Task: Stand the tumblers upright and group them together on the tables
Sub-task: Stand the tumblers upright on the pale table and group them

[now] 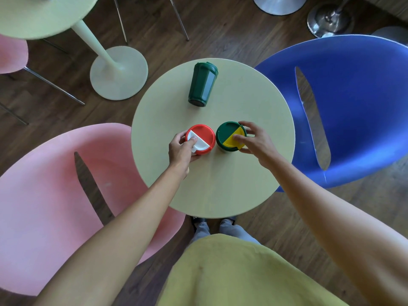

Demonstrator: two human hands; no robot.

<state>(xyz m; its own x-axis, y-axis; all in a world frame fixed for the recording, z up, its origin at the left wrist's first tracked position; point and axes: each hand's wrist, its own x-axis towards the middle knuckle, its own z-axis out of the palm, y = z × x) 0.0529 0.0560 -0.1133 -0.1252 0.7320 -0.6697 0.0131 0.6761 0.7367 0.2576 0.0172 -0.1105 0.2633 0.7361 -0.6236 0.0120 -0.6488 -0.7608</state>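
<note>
Three tumblers are on the round pale-green table (220, 191). A tumbler with a red and white lid (204, 134) stands upright near the table's middle, gripped from the left by my left hand (182, 149), thumb on the white flap. Just to its right a tumbler with a green and yellow lid (227, 132) stands upright, and my right hand (254, 140) holds it by the rim, a finger on the yellow half. The two upright tumblers stand side by side, almost touching. A dark green tumbler (202, 85) lies on its side at the far part of the table, base towards me.
A pink chair (44, 195) stands close on the table's left and a blue chair (353, 85) on its right. A second pale-green table (44, 16) with a round foot (119, 74) is at the far left. Metal chair bases stand at the far right.
</note>
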